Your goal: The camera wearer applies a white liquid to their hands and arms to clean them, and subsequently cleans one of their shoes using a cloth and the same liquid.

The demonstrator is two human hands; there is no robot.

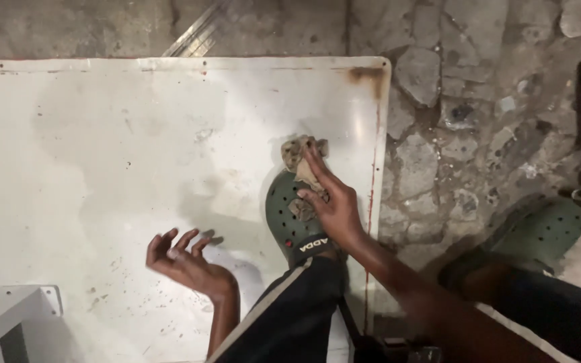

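Beside my green clog (289, 218), on the white metal panel (102, 154), my right hand (331, 202) presses a crumpled rag (302, 165) mid-wipe, left hand (186, 262) released; next, I judge, another firm stroke.

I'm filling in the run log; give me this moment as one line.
right hand: presses rag on white panel | left hand: open, holds nothing, above panel | green clog: on panel

A white metal sheet (102, 168) lies on the cracked stone floor (465, 134).
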